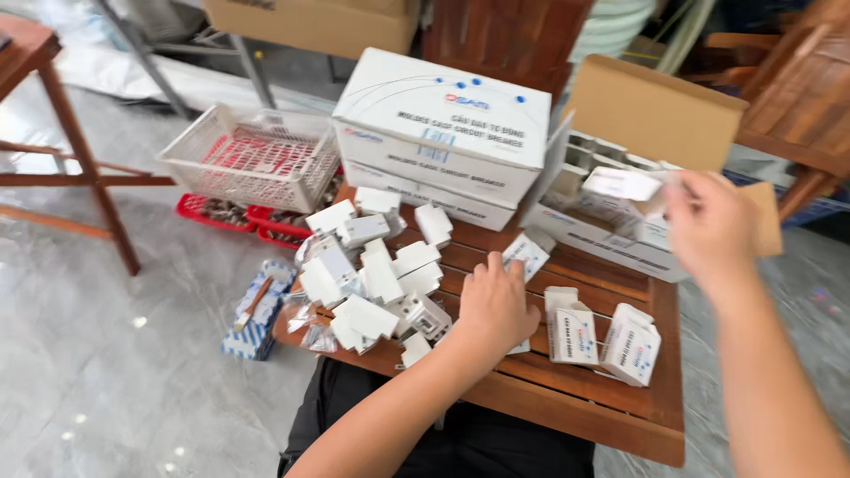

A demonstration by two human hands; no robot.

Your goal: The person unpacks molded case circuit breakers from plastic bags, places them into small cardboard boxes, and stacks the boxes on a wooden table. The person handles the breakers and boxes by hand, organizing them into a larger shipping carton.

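My left hand (496,305) rests palm down on the slatted wooden table (567,398), covering a small white carton (528,255) beside a pile of white plastic breakers (376,283). My right hand (708,226) is raised to the right, blurred, with its fingers closed on a small white carton (620,184) held at the mouth of an open cardboard box (651,111) filled with the same cartons. Two small white cartons (602,336) stand on the table between my arms.
Two closed white boxes (438,124) are stacked at the table's back. A white plastic basket (252,159) sits on red trays (221,214) on the floor at left. A blue-and-white packet (257,310) lies by the table edge. Wooden furniture surrounds the spot.
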